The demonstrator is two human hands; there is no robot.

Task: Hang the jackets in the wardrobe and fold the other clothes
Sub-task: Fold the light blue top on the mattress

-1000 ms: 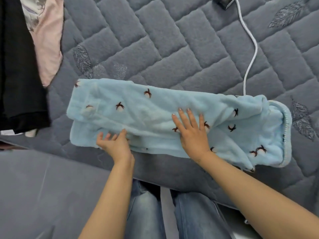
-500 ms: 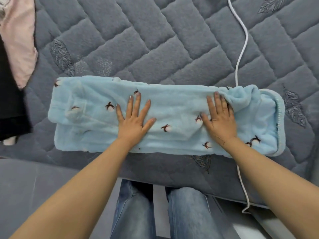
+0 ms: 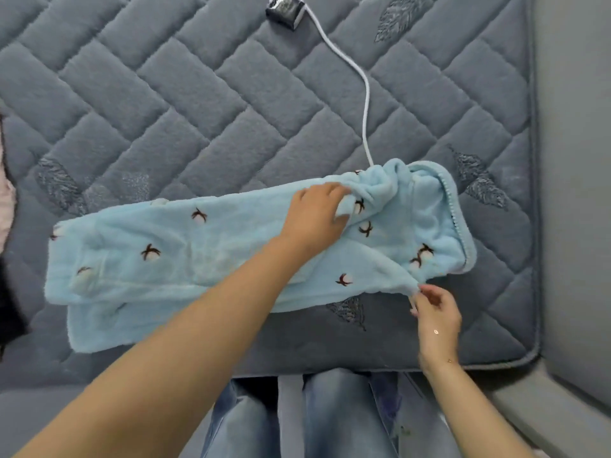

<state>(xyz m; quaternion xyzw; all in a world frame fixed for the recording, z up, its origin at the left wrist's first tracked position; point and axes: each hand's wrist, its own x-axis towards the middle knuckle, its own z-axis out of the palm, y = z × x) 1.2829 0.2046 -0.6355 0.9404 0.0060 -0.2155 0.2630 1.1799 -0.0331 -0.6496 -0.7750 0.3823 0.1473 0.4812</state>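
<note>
A light blue fleece garment (image 3: 185, 256) with small dark embroidered motifs lies folded into a long strip across the quilted grey bed cover (image 3: 198, 110). My left hand (image 3: 315, 216) reaches across to the strip's right part and grips a bunched fold of the fleece near its upper edge. At the lower right corner, my right hand (image 3: 436, 317) pinches a pointed tip of the same garment between fingertips. The garment's trimmed edge curls at the far right end.
A white cable (image 3: 363, 94) runs from a dark plug (image 3: 286, 9) at the top down under the garment. Pink and black clothes (image 3: 6, 292) show at the left edge. A grey bed frame (image 3: 575, 226) borders the right side. My jeans-clad legs (image 3: 330, 421) are below.
Both hands left their flat press on the strip. The left hand moved right and took a fold; the right hand dropped to the lower right corner and pinched it. The view shifted left.
</note>
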